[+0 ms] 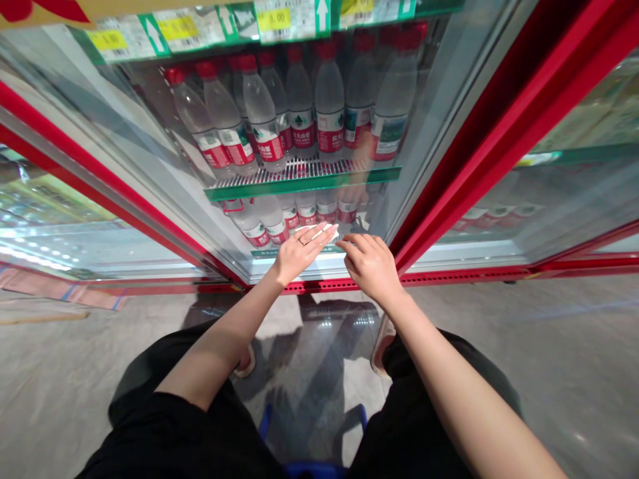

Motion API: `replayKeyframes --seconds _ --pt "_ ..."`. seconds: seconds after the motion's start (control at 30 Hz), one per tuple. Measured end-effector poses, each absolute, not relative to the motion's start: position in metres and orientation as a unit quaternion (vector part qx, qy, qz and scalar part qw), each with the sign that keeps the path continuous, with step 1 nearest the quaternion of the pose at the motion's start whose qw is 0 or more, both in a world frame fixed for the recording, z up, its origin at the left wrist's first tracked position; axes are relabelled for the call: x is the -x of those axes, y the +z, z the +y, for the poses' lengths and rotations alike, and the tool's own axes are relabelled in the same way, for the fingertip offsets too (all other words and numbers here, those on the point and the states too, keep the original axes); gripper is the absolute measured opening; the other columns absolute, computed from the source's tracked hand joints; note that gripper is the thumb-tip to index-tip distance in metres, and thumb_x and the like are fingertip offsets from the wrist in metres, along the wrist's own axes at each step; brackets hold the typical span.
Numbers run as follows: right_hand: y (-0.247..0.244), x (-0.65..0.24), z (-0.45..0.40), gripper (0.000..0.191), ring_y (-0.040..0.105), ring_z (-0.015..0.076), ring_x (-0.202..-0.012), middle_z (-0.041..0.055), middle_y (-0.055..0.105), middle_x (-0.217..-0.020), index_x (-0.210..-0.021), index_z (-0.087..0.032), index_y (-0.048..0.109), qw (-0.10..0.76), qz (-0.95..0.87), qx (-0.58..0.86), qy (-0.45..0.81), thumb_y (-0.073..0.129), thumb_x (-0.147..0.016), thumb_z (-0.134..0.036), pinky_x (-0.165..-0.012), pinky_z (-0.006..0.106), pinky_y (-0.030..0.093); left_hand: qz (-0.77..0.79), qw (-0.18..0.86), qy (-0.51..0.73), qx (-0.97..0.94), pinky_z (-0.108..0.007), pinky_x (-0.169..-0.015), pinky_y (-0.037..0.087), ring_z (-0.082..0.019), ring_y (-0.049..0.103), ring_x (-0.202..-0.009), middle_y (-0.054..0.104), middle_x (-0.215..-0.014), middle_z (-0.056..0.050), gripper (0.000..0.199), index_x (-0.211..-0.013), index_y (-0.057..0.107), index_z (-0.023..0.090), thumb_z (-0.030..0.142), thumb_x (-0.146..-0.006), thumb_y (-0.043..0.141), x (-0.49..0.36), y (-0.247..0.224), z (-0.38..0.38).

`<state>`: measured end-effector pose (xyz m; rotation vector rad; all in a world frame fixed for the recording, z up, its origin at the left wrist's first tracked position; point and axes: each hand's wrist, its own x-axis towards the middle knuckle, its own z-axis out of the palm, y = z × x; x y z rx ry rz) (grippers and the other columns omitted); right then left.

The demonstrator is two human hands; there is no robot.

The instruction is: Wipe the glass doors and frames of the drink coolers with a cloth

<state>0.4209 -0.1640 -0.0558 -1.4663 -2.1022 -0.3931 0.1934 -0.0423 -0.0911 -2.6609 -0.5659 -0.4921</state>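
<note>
A glass door with a red frame [449,166] stands before me, with several red-capped water bottles [302,113] on the shelves behind it. My left hand [305,249], wearing a ring, lies flat at the lower part of the glass, fingers extended to the right. Something white [329,231], perhaps a cloth or paper, shows beside and under its fingers. Just to the right, my right hand [368,261] is raised with bent, slightly parted fingers and nothing visible in it. The two hands are apart.
Price labels [274,18] run along a green strip at the top. More cooler sections stand left and right. Below are the grey floor [564,372], my black-clad legs, my shoes and a blue seat [314,470] between the legs. A pinkish striped strip [60,286] lies at the left.
</note>
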Motion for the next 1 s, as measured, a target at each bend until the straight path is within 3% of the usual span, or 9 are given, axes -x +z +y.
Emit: replayKeyframes --seconds 0.17,0.27,0.47,0.63,0.73,0.93,1.0 --pt "-0.053 -0.425 -0.168 0.031 0.066 0.0272 -0.108 0.0119 0.080 -0.125 -0.125 -0.019 0.077 0.272 -0.779 0.546 -0.146 0.056 -0.104 -0.010 -0.092 0.040 0.044 -0.125 0.216 -0.159 0.955 -0.034 -0.131 0.051 -0.017 0.056 -0.157 0.065 -0.162 -0.006 0.062 -0.169 0.050 0.020 0.005 -0.109 0.043 -0.168 -0.094 -0.039" --pt "-0.050 -0.429 -0.170 0.028 0.066 0.0265 -0.106 0.0111 0.081 -0.122 -0.122 -0.017 0.078 0.279 -0.775 0.545 -0.155 0.058 -0.105 -0.011 -0.092 0.039 0.043 -0.152 0.252 -0.191 0.937 -0.038 -0.128 0.055 -0.021 0.059 -0.155 0.067 -0.159 -0.008 0.060 -0.166 0.052 0.016 0.003 -0.108 0.045 -0.162 -0.087 -0.038" --pt "-0.047 -0.441 -0.174 0.028 0.065 0.0268 -0.099 0.0090 0.083 -0.112 -0.119 -0.016 0.080 0.272 -0.769 0.560 -0.142 0.057 -0.105 -0.011 -0.087 0.041 0.043 -0.143 0.255 -0.156 0.943 -0.036 -0.137 0.042 -0.018 0.047 -0.163 0.060 -0.166 -0.005 0.063 -0.170 0.047 0.020 0.001 -0.110 0.042 -0.207 -0.073 -0.035" --pt "-0.049 -0.456 -0.181 0.031 0.066 0.0271 -0.096 0.0084 0.082 -0.101 -0.121 -0.018 0.080 0.269 -0.753 0.587 -0.131 0.057 -0.103 -0.011 -0.083 0.040 0.043 -0.110 0.251 -0.124 0.954 -0.028 -0.134 0.043 -0.014 0.054 -0.157 0.062 -0.165 -0.001 0.057 -0.163 0.057 0.022 0.003 -0.111 0.044 -0.203 -0.085 -0.038" --pt "-0.052 -0.467 -0.187 0.037 0.067 0.0276 -0.096 0.0098 0.082 -0.103 -0.131 -0.015 0.078 0.282 -0.739 0.595 -0.144 0.055 -0.102 -0.010 -0.085 0.040 0.045 -0.131 0.246 -0.118 0.953 -0.027 -0.133 0.044 -0.014 0.055 -0.157 0.063 -0.164 -0.001 0.060 -0.163 0.058 0.023 0.000 -0.109 0.046 -0.194 -0.087 -0.038" --pt "-0.057 -0.484 -0.192 0.041 0.069 0.0302 -0.109 0.0149 0.081 -0.124 -0.138 -0.014 0.073 0.326 -0.701 0.611 -0.170 0.053 -0.103 -0.014 -0.086 0.041 0.050 -0.189 0.259 -0.155 0.934 -0.037 -0.140 0.037 -0.018 0.038 -0.168 0.051 -0.174 -0.006 0.072 -0.175 0.039 0.021 -0.001 -0.107 0.043 -0.236 -0.080 -0.044" --pt "-0.056 -0.488 -0.193 0.041 0.069 0.0310 -0.114 0.0159 0.080 -0.128 -0.139 -0.015 0.073 0.339 -0.692 0.617 -0.161 0.053 -0.103 -0.014 -0.088 0.042 0.052 -0.177 0.267 -0.164 0.933 -0.037 -0.140 0.038 -0.018 0.037 -0.168 0.051 -0.174 -0.006 0.070 -0.175 0.040 0.020 0.001 -0.108 0.043 -0.251 -0.086 -0.046"
